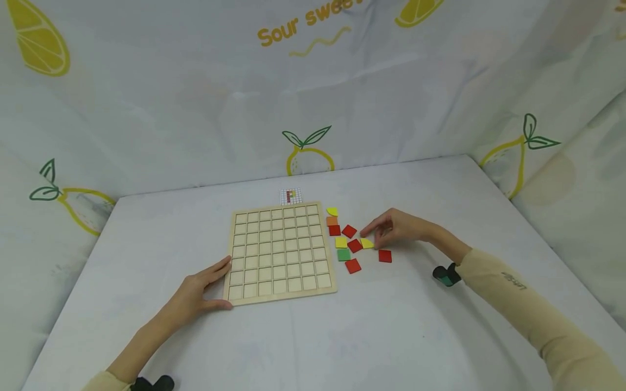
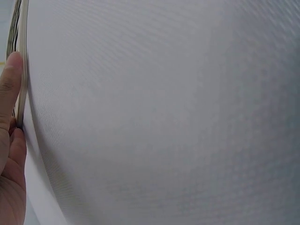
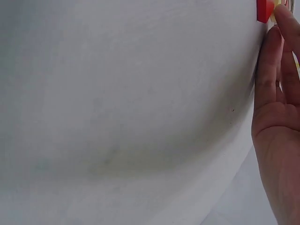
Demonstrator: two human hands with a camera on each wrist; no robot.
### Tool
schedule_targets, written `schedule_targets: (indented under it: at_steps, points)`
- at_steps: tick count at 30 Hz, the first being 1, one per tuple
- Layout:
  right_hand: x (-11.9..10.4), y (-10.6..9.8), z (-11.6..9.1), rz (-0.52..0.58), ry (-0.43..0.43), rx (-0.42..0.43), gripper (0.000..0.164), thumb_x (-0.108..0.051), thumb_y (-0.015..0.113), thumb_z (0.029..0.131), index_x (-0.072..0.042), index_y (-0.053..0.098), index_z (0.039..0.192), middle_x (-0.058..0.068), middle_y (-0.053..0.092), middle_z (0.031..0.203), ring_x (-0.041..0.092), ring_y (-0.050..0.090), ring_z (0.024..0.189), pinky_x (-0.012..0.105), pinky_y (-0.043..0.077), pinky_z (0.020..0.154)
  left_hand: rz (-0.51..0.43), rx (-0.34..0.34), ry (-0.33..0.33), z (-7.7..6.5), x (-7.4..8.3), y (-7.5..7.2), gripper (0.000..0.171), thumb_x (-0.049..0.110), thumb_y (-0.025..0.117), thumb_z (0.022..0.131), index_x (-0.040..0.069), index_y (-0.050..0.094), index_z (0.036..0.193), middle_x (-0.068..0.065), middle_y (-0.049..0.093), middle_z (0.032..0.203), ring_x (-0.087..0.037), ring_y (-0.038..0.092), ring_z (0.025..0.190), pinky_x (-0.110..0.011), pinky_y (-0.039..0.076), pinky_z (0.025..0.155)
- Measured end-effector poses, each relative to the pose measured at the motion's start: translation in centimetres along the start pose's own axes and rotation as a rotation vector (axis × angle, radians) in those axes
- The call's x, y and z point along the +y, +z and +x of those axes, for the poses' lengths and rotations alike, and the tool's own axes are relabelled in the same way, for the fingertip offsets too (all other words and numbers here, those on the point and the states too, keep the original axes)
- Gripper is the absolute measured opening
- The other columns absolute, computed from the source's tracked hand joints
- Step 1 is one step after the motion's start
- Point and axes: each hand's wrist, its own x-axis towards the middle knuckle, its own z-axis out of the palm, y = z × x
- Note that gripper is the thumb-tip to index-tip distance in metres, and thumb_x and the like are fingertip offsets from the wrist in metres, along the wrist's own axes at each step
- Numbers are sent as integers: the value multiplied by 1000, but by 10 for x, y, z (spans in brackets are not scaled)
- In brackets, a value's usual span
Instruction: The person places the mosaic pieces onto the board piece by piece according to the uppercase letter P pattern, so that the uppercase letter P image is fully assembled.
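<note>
A square wooden grid board (image 1: 280, 297) lies on the white table. My left hand (image 1: 195, 293) rests at its near left corner, fingers along the left side and thumb at the front edge. In the left wrist view, the left hand (image 2: 11, 159) touches the board's edge (image 2: 23, 61). To the right of the board, my right hand (image 1: 398, 225) pinches a yellow quarter-circle tile (image 1: 367, 244) between thumb and forefinger, at table level. A red tile (image 1: 355, 246) lies against its left side. In the right wrist view, the right hand (image 3: 281, 89) is beside a red tile (image 3: 264, 10).
Several loose tiles lie right of the board, among them a green square (image 1: 344, 254), an orange square (image 1: 332, 221), a yellow square (image 1: 340, 242) and another yellow quarter-circle (image 1: 332, 211). A small printed pattern card (image 1: 291, 196) is behind the board. White lemon-print cloth (image 1: 220, 108) encloses the table.
</note>
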Motion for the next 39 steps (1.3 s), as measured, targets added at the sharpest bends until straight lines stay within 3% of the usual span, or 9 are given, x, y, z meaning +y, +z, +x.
schedule_targets:
  at_steps: [4, 8, 11, 15, 18, 22, 26, 31, 39]
  points:
    - [0, 2, 4, -31, -13, -7, 37, -5, 76, 82, 0, 68, 118, 12, 69, 110, 21, 61, 69, 20, 54, 66, -22, 15, 22, 0, 1, 0, 84, 28, 85, 65, -11, 51, 131, -23, 45, 141, -42, 47, 124, -2, 25, 101]
    - [-1, 4, 7, -82, -26, -4, 37, -9, 78, 80, -3, 70, 115, 9, 70, 108, 18, 56, 64, 19, 50, 60, -24, 17, 27, 0, 3, -1, 84, 26, 85, 65, -12, 51, 131, -23, 45, 141, -42, 47, 123, 1, 21, 99]
    - [-1, 5, 6, -119, -37, -4, 38, -12, 79, 79, -5, 70, 115, 8, 69, 108, 16, 55, 65, 18, 49, 59, -4, 6, 13, 0, 4, -2, 85, 28, 85, 65, -12, 50, 131, -23, 45, 142, -41, 47, 124, -10, 33, 103]
    - [-4, 7, 5, -153, -44, -10, 39, -13, 78, 81, -6, 69, 118, 6, 67, 107, 15, 54, 69, 18, 49, 59, 26, -9, 7, 1, 5, -2, 87, 28, 86, 64, -12, 49, 132, -23, 44, 142, -41, 47, 124, -42, 45, 98]
    - [-8, 7, 5, -185, -51, -21, 39, -13, 77, 81, -7, 69, 119, 4, 66, 106, 15, 54, 70, 18, 48, 59, 42, -8, 18, 1, 4, -3, 88, 27, 87, 62, -13, 49, 131, -24, 45, 141, -42, 48, 123, -51, 45, 94]
    - [-11, 8, 5, -188, -44, -27, 40, -13, 78, 81, -9, 69, 120, 3, 65, 107, 16, 54, 71, 19, 47, 59, 47, -2, 30, 2, 3, -3, 87, 27, 87, 62, -13, 51, 130, -24, 46, 140, -42, 49, 122, -51, 46, 93]
    - [-13, 9, 6, -186, -17, -13, 37, -15, 79, 80, -10, 72, 115, 3, 63, 105, 16, 53, 71, 18, 46, 58, 47, 8, 35, 2, 0, -2, 87, 30, 86, 62, -13, 51, 130, -23, 47, 140, -41, 49, 122, -36, 46, 98]
    - [-13, 11, 6, -234, 13, 12, 32, -20, 81, 79, -14, 74, 110, 0, 62, 102, 15, 53, 70, 18, 47, 58, 36, 19, 38, 1, -1, -1, 87, 30, 86, 63, -12, 51, 130, -22, 47, 140, -40, 49, 122, -9, 34, 101]
    - [-8, 12, 2, -253, 26, 100, 32, -19, 81, 78, -10, 71, 107, 0, 64, 96, 14, 55, 70, 21, 50, 61, 8, 16, 30, 0, -1, 0, 88, 33, 84, 64, -11, 50, 132, -22, 45, 142, -41, 48, 124, 0, 22, 99]
